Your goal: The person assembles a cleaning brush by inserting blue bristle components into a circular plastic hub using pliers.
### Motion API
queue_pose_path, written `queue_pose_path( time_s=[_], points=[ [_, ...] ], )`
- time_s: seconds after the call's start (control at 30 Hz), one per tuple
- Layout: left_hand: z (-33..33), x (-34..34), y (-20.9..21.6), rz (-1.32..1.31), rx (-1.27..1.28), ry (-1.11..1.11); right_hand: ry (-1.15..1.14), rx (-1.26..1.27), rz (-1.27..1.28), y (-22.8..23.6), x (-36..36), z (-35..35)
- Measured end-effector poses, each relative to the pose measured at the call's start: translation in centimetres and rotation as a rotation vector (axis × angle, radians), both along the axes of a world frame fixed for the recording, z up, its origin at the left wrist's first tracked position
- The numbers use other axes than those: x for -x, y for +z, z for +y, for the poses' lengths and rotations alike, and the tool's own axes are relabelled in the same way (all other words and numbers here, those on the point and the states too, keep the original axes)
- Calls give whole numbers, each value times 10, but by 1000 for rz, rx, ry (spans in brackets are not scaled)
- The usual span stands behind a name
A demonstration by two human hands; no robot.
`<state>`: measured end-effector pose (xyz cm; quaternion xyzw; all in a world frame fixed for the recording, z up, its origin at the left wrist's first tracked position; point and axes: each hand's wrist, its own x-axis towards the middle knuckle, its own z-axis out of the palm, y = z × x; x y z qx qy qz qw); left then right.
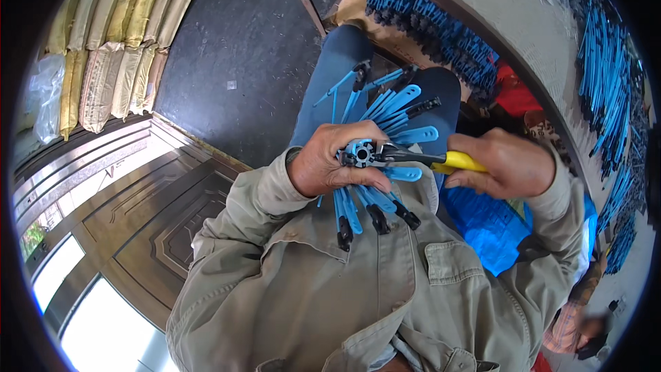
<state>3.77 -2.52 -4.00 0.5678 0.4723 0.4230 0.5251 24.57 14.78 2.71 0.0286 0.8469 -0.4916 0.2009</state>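
My left hand (323, 162) is wrapped round the middle of a spoked assembly above my lap. Its round black hub (363, 155) shows between thumb and fingers. Blue plastic arms (417, 135) fan out from the hub on several sides, some ending in black clips (379, 220). In my right hand (508, 162) are pliers (463, 160) with yellow handles, the fingers closed round the grips. The dark jaws reach left to the hub's edge, beside my left fingers. Whether they pinch a part there I cannot tell.
Beyond my knees stands a cardboard box (354, 3) with many blue and black pieces. A table (551, 62) on the right bears heaps of blue strips (606, 83). A blue bag (485, 227) lies under my right arm. Sacks (110, 83) are stacked at left near a door (169, 234). Another person (571, 327) is at lower right.
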Motion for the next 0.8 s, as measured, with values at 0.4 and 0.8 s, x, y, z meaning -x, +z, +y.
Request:
queue_pose_path(
  time_s=[0.4,0.8],
  points=[
    [9,48,-6,-195,-197,570,-792,-1113,355,-27,-30,30],
    [311,219,59,1029,-588,434,-956,-1209,401,-24,-56,105]
  ],
)
